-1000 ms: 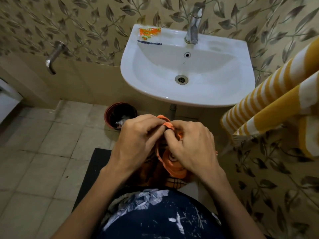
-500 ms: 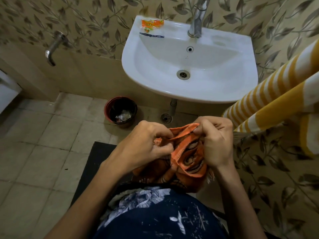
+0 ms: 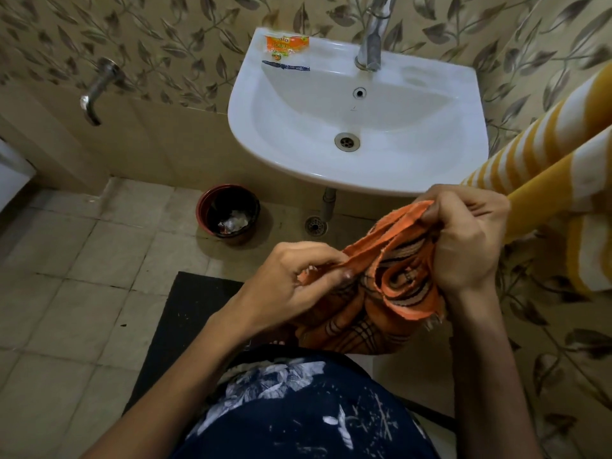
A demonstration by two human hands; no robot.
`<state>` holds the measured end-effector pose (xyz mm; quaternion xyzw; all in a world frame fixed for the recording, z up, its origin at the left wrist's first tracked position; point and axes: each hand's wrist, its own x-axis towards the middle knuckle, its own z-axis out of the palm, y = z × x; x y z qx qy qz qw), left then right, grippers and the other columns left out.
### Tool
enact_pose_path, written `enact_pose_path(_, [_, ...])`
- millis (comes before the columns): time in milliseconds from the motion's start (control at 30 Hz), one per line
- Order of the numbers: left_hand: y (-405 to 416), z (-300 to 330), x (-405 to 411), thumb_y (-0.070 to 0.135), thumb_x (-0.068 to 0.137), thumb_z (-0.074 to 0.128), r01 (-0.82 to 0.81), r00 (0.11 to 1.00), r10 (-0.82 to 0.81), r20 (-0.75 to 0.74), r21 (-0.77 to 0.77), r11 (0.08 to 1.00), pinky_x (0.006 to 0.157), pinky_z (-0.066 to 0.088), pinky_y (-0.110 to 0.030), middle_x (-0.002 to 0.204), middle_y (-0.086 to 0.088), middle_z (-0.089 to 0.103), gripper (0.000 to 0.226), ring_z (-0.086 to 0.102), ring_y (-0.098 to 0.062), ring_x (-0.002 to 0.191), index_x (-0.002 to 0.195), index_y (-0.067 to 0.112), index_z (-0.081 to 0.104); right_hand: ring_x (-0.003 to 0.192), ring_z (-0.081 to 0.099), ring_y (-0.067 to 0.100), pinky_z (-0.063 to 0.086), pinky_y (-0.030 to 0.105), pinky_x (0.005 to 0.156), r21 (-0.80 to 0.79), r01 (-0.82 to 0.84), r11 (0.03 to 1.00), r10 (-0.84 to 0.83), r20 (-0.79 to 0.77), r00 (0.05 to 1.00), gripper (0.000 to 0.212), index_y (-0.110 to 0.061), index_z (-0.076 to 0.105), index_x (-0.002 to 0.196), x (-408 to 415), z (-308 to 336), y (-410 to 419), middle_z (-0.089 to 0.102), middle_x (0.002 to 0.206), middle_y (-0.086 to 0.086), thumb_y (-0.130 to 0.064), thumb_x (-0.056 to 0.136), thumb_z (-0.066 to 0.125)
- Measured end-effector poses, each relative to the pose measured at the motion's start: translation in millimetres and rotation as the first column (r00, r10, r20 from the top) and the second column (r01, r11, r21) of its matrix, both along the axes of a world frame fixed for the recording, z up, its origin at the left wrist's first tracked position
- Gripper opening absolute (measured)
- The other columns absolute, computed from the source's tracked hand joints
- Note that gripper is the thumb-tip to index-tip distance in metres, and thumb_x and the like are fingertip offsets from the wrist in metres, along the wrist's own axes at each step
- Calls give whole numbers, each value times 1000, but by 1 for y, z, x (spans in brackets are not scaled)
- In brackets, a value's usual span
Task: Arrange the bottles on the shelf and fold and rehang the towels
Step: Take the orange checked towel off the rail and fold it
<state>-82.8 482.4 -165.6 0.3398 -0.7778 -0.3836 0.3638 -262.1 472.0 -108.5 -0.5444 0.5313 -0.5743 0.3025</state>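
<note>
An orange checked towel [image 3: 390, 279] with dark and cream stripes hangs bunched in front of my body, below the sink. My left hand [image 3: 291, 286] pinches one part of its hem between thumb and fingers. My right hand [image 3: 467, 240] grips another part of the hem higher up and to the right, fingers curled round the cloth. The stretch of hem between the two hands is drawn fairly taut; the rest droops in folds. A yellow and white striped towel [image 3: 546, 150] hangs at the right edge, just behind my right hand. No bottles or shelf are in view.
A white wall sink [image 3: 414, 167] with a steel tap [image 3: 374, 38] is straight ahead; an orange sachet [image 3: 286, 44] lies on its rim. A dark red bin [image 3: 228, 217] with litter stands on the tiled floor. A black mat [image 3: 185, 319] lies underfoot. A wall tap [image 3: 96, 91] sticks out left.
My hands started close together on the bunched towel. They have drawn apart, the right hand rising to the right, and the hem now stretches between them.
</note>
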Motion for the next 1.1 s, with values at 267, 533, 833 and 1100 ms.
enact_pose_path(267, [-6, -5, 5, 15, 88, 55, -140, 984, 138, 113, 7, 990, 70, 44, -13, 82, 8, 62, 17, 57, -1, 77, 90, 6, 69, 39, 31, 9, 24, 16, 42, -113, 107, 988, -109, -9, 994, 12, 3, 49, 58, -21, 1, -2, 42, 42, 6, 1, 68, 41])
enact_pose_path(533, [-12, 8, 9, 0, 84, 49, -380, 918, 392, 69, -133, 915, 75, 39, -3, 83, 2, 62, 18, 54, 0, 81, 86, 3, 67, 78, 60, -3, 49, 24, 74, 436, -100, 894, 216, -225, 950, 33, -29, 67, 86, -58, -33, 16, 67, 82, -16, -52, 86, 44])
enact_pose_path(833, [-12, 14, 5, 23, 81, 47, -109, 963, 159, 215, -229, 967, 69, 43, -24, 81, -1, 65, 21, 55, -12, 77, 90, 15, 64, 101, 60, 0, 51, 33, 88, 518, -308, 798, 583, -535, 612, 65, -49, 47, 122, 10, -8, 7, 64, 108, -22, -72, 63, 66])
enact_pose_path(1100, [-14, 12, 20, 59, 91, 33, -73, 978, 77, 192, -31, 997, 64, 46, -33, 76, 9, 61, 42, 56, -5, 72, 87, 25, 58, 72, 55, 8, 44, 37, 63, 447, -324, 833, 551, -632, 545, 21, -32, 51, 80, 4, -5, 3, 60, 72, -9, -49, 91, 46])
